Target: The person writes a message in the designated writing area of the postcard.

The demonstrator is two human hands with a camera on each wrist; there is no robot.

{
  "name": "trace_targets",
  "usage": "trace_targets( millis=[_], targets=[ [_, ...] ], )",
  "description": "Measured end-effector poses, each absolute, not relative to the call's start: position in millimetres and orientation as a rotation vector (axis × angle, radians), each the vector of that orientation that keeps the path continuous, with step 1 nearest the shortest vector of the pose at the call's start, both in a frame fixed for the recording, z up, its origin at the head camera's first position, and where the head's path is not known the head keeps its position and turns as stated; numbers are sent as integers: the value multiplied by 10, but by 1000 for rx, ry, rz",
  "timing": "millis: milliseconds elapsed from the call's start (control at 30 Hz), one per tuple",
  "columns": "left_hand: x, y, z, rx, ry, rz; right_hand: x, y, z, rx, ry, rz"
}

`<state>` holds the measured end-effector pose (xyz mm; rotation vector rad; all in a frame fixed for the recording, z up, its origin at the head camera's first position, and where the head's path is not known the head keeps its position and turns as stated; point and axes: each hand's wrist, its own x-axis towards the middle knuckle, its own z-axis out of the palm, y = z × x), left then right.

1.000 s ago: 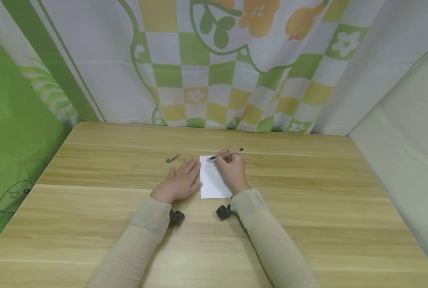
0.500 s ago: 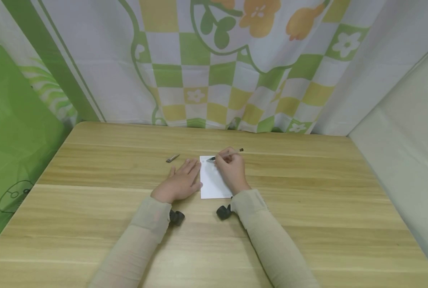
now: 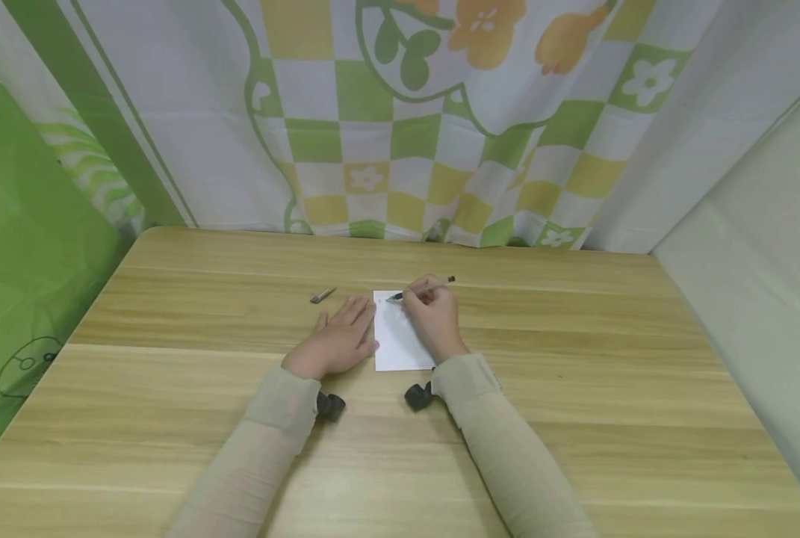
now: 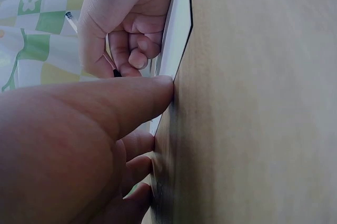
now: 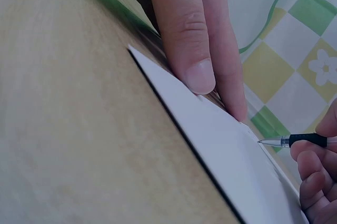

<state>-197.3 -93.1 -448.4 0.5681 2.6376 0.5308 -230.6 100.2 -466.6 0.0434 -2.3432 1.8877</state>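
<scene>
A white sheet of paper (image 3: 397, 345) lies on the wooden table between the two hands. The right hand (image 3: 435, 314) pinches a gel pen (image 3: 437, 285) with a clear barrel and black grip. Its tip is right at the paper's upper part, near a small dark mark, as the right wrist view shows with the pen (image 5: 308, 139). My left hand (image 3: 335, 340) rests flat at the paper's left edge, fingers extended. In the left wrist view the left thumb (image 4: 142, 97) touches that edge. The right palm hides part of the sheet's right side.
A pen cap (image 3: 322, 295) with a clip lies on the table (image 3: 574, 448) beyond the left hand. Black wrist devices (image 3: 417, 397) sit under both cuffs. A checkered, flowered curtain (image 3: 413, 142) hangs behind the table's far edge, and green cloth (image 3: 30, 224) hangs at left.
Almost nothing differs. The pen and right hand stay at nearly the same spot on the paper, and the left hand is still.
</scene>
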Motion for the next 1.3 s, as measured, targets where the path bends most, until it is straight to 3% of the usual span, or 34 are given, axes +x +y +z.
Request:
trace_targets(
  millis=[1300],
  targets=[
    [-1937, -918, -4412, 575, 2634, 536, -2304, 1009, -4655, 63, -2325, 1913]
  ],
)
